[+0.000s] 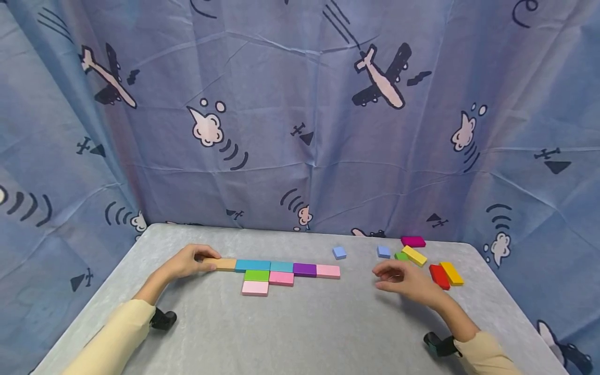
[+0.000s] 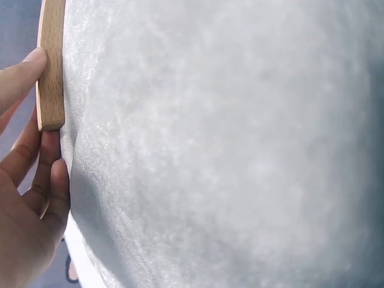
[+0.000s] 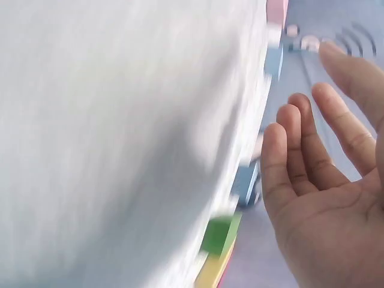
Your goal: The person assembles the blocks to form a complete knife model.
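At the left end of a row of flat blocks, my left hand point(image 1: 193, 260) pinches a tan wooden block point(image 1: 225, 264). In the left wrist view the thumb lies on one long side of that wooden block point(image 2: 51, 78), with other fingers around its end. To its right run a long blue block point(image 1: 253, 265), a teal block point(image 1: 282, 266), a purple block point(image 1: 304, 270) and a pink block point(image 1: 328, 271). My right hand point(image 1: 410, 281) hovers over the table's right side, fingers loosely bent and apart, holding nothing; in the right wrist view its palm point(image 3: 330, 222) is bare.
Below the row sit a green block point(image 1: 257, 275), a darker pink block point(image 1: 281, 279) and a pale pink block point(image 1: 255, 288). Loose blocks lie at right: two light blue point(image 1: 339, 253), magenta point(image 1: 413, 241), yellow point(image 1: 414, 255), green point(image 1: 401, 256) and red point(image 1: 439, 276). A patterned curtain point(image 1: 281, 114) hangs behind.
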Tool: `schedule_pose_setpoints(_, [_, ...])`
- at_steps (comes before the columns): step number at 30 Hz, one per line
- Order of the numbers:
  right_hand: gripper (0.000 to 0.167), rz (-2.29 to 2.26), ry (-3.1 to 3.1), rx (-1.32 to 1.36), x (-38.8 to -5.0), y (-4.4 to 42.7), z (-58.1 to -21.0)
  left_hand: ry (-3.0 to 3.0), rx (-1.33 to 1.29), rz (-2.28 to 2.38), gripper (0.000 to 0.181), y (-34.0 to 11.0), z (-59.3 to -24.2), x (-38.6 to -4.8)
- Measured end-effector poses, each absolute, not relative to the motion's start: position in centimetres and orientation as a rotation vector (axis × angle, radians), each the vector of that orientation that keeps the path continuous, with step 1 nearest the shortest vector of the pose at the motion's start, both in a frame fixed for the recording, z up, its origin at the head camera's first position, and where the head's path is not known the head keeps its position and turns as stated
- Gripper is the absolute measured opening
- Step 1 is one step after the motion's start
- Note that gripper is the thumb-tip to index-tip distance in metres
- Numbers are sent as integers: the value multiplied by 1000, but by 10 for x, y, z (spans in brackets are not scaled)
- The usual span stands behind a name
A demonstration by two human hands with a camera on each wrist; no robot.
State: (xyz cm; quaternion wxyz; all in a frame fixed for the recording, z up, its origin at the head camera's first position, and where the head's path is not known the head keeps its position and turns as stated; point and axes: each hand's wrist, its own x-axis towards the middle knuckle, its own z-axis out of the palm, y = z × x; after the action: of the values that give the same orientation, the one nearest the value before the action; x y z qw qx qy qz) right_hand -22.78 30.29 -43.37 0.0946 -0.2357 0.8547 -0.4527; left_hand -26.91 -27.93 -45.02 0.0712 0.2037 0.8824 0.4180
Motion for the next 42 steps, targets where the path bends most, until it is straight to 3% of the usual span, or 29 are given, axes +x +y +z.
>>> schedule_pose_setpoints(6, [47,-1336,2640,-497,-234,340,-432,2650,613,1265,19,-280,-452,-270])
schedule_pose_setpoints(17, [53,-1217,2748,-467,-250,374,-432,2662,664,1246,20,-281,-453,-272])
schedule_pose_setpoints(25, [64,-1141,2697,-453,-264,378,-430,2663,672,1249,20,-281,-452,-269])
schedule_pose_setpoints(42, [69,-1117,2588,-371,-279,374,-432,2667,673,1255,19,-281,-454,-270])
